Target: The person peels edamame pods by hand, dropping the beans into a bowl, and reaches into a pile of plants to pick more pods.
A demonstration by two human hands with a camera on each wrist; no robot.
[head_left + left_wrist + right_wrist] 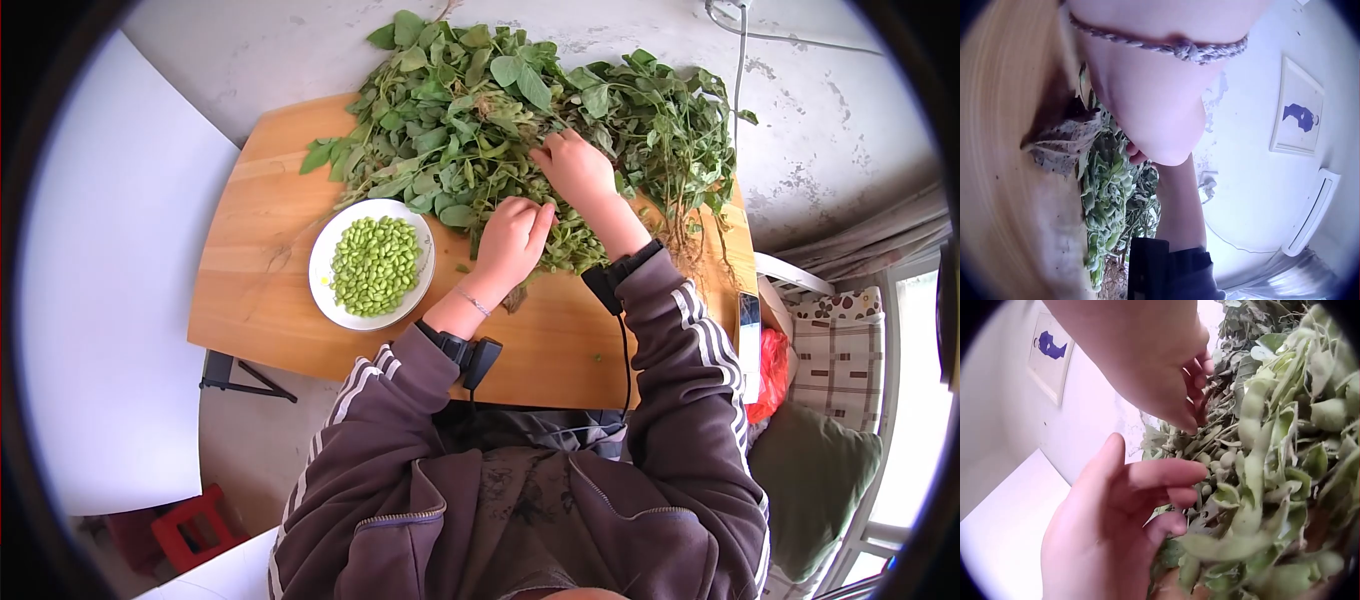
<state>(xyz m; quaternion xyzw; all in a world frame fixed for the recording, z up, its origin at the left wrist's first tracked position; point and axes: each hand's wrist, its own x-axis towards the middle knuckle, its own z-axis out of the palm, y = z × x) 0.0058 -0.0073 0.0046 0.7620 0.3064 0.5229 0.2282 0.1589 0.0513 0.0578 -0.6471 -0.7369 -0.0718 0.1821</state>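
Observation:
A heap of leafy plants with green pods (440,130) lies across the table. The left hand (505,240) is at its front edge; in the right wrist view this left hand (1107,519) has loosely bent fingers, parted, with nothing seen between them. The right hand (580,170) reaches farther into the heap. Its bent fingers are among leaves and stems in the right wrist view, where the right hand (1166,369) hides whatever may be in its grasp. Plump pods (1254,469) and split, empty-looking ones lie close by. The left wrist view shows mostly the back of the left hand (1154,106).
A white plate (427,283) of shelled green beans (375,265) stands left of the heap on the wooden table (260,230). A dry leaf (1063,147) lies by the left wrist. Roots hang near the table's right side. A phone-like object (749,320) is at the right edge.

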